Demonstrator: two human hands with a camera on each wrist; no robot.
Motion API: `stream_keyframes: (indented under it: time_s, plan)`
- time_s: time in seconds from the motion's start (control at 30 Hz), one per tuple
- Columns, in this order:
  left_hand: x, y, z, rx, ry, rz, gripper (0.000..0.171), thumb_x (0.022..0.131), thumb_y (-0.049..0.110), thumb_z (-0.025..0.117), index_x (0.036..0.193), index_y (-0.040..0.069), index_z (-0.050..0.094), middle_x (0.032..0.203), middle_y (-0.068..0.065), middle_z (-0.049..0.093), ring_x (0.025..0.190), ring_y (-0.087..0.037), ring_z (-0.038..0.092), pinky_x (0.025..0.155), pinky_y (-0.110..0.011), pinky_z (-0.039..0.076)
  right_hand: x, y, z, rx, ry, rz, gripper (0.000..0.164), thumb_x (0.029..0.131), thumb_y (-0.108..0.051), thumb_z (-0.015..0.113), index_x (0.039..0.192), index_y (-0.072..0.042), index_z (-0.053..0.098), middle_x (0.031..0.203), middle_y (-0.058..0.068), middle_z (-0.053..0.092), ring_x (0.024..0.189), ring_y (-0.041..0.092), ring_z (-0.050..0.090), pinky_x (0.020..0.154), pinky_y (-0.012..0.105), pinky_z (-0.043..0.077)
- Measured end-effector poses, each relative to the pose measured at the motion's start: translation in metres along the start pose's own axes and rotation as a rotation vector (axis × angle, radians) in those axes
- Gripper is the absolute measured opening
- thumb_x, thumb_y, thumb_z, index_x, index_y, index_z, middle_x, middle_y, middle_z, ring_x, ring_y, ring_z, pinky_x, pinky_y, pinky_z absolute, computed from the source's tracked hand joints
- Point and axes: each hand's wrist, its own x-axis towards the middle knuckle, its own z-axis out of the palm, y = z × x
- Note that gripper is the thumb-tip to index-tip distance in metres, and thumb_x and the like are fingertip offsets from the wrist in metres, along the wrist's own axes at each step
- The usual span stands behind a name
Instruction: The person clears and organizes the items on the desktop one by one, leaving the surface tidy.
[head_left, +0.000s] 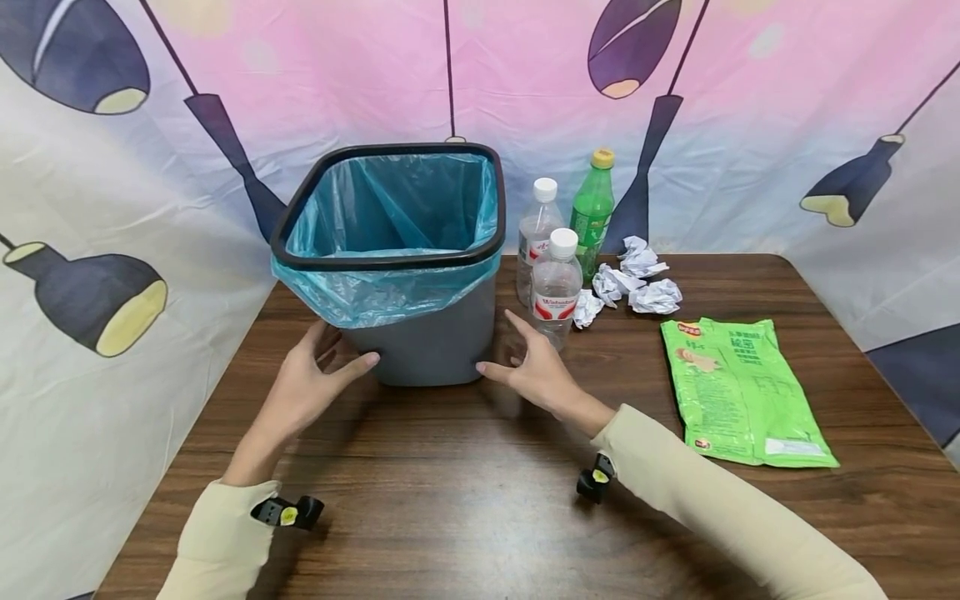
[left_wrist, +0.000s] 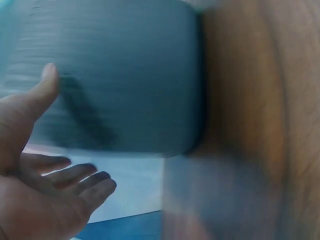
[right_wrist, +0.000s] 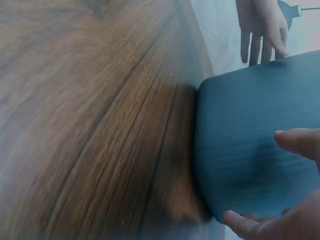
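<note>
A grey trash bin [head_left: 427, 342] with a black rim stands on the table, lined with a blue plastic bag [head_left: 360, 296] folded out over the rim. My left hand [head_left: 303, 383] is at the bin's left side, fingers spread and thumb pointing across its front. On the opposite side is my right hand [head_left: 543, 371], thumb at the lower front corner and fingers extended beside the wall. The left wrist view shows the left hand [left_wrist: 45, 195] with loosely bent fingers off the bin's side. In the right wrist view, the right hand [right_wrist: 290, 220] has thumb and fingers apart around the corner.
Close right of the bin are two clear plastic bottles [head_left: 555, 287] with white caps and a green bottle [head_left: 594, 204]. Several crumpled paper balls [head_left: 655, 297] lie beside them. A flat green snack bag [head_left: 742, 392] rests farther right on the wooden table [head_left: 450, 500]. A printed curtain [head_left: 360, 75] hangs behind.
</note>
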Motion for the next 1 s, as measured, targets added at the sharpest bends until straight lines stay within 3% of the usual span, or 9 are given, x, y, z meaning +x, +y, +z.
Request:
stream_keyframes:
  time_s: [0.17, 0.4, 0.63, 1.0]
  plan:
    - [-0.007, 0.013, -0.019, 0.071, 0.016, 0.040, 0.095, 0.095, 0.037, 0.072, 0.163, 0.008, 0.014, 0.164, -0.020, 0.024, 0.146, -0.044, 0.030, 0.112, -0.063, 0.033, -0.010, 0.002, -0.013, -0.013, -0.008, -0.002, 0.085, 0.087, -0.013, 0.081, 0.158, -0.005, 0.034, 0.161, 0.018, 0.031, 0.143, 0.038, 0.039, 0.106, 0.045, 0.047]
    - [-0.015, 0.029, -0.043, 0.140, 0.055, 0.045, 0.088, 0.097, 0.037, 0.070, 0.163, 0.012, 0.018, 0.164, -0.018, 0.024, 0.148, -0.041, 0.027, 0.114, -0.061, 0.029, -0.023, 0.004, -0.027, -0.057, -0.020, -0.031, 0.078, 0.088, -0.012, 0.080, 0.154, -0.004, 0.040, 0.158, 0.019, 0.037, 0.136, 0.042, 0.048, 0.103, 0.047, 0.049]
    - [-0.019, 0.045, -0.056, 0.153, 0.092, 0.119, 0.076, 0.102, 0.033, 0.061, 0.164, 0.016, 0.018, 0.165, -0.017, 0.022, 0.150, -0.041, 0.022, 0.118, -0.058, 0.022, -0.034, 0.009, -0.032, -0.049, -0.042, -0.099, 0.071, 0.088, -0.008, 0.079, 0.149, 0.004, 0.045, 0.152, 0.026, 0.044, 0.136, 0.045, 0.046, 0.102, 0.047, 0.050]
    - [-0.011, 0.082, -0.071, 0.183, 0.143, 0.169, 0.077, 0.102, 0.038, 0.058, 0.164, 0.019, 0.016, 0.168, -0.007, 0.015, 0.153, -0.029, 0.016, 0.122, -0.049, 0.016, -0.050, 0.010, -0.040, -0.010, -0.051, -0.123, 0.063, 0.087, -0.002, 0.078, 0.143, 0.009, 0.050, 0.147, 0.027, 0.048, 0.125, 0.047, 0.056, 0.100, 0.050, 0.050]
